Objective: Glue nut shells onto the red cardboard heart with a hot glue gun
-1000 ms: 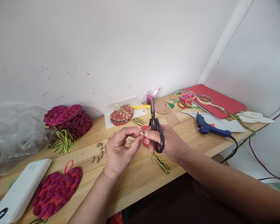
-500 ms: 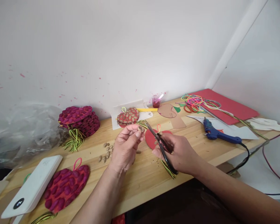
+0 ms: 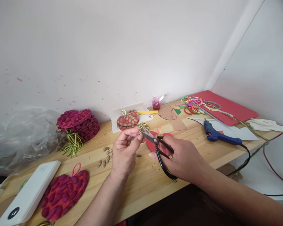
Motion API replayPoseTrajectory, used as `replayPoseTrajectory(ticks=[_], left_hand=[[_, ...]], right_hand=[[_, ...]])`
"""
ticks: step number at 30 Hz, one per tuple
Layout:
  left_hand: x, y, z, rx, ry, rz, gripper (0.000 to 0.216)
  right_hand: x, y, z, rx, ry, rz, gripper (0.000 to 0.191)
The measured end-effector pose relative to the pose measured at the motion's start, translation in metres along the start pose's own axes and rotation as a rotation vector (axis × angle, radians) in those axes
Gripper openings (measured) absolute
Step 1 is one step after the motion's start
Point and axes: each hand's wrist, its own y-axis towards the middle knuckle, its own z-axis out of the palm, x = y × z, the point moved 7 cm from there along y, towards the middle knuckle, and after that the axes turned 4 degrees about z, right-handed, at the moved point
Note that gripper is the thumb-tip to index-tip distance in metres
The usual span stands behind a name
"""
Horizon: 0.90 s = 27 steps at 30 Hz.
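My right hand [image 3: 187, 155] grips black-handled scissors [image 3: 157, 145], its fingers through the loops and the blades parted. The blade tips reach the fingertips of my left hand [image 3: 126, 149], which pinch a small brown seed, now mostly hidden by fingers and blades. Behind the scissors lies a red heart-shaped cutout [image 3: 149, 145] with an orange loop, partly covered. Several mottled brown seeds [image 3: 104, 163] rest on the table left of my left hand, and one more seed [image 3: 138, 155] lies just right of it.
A blue glue gun [image 3: 217, 135] lies on white paper at right, near tangled cords [image 3: 195, 103] and red card [image 3: 228, 110]. At left are stacked magenta pieces [image 3: 77, 124], a magenta heart [image 3: 64, 193], a white power bank [image 3: 34, 191] and clear plastic [image 3: 21, 138]. A red cup [image 3: 156, 104] stands behind.
The scissors have swung leftward and their blades have come to the seed at my left fingertips. The whole view has shifted slightly.
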Motion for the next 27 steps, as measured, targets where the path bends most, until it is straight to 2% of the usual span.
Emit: replayPoseTrajectory(ticks=[10,13,15,20,23,27], left_hand=[[0.001,-0.002,0.004,-0.004,-0.115,-0.002,0.022],[0.01,-0.001,0.004,-0.031,-0.185,-0.071,0.021],[0.02,0.002,-0.001,-0.067,-0.218,-0.13,0.019],[0.028,0.018,-0.028,-0.207,-0.191,-0.081,0.026],[0.016,0.022,-0.03,-0.125,-0.048,0.007,0.026],[0.002,0.019,-0.013,0.185,0.355,-0.006,0.021]], right_hand=[[0.0,-0.002,-0.004,-0.044,-0.033,-0.019,0.033],[0.003,0.001,0.002,-0.043,-0.04,-0.023,0.031],[0.005,0.008,0.006,-0.066,-0.049,-0.036,0.032],[0.002,0.028,0.015,-0.098,0.037,-0.087,0.04],[-0.005,0.03,0.017,-0.069,0.19,-0.098,0.041],[-0.023,0.021,0.019,-0.04,0.289,-0.06,0.032]])
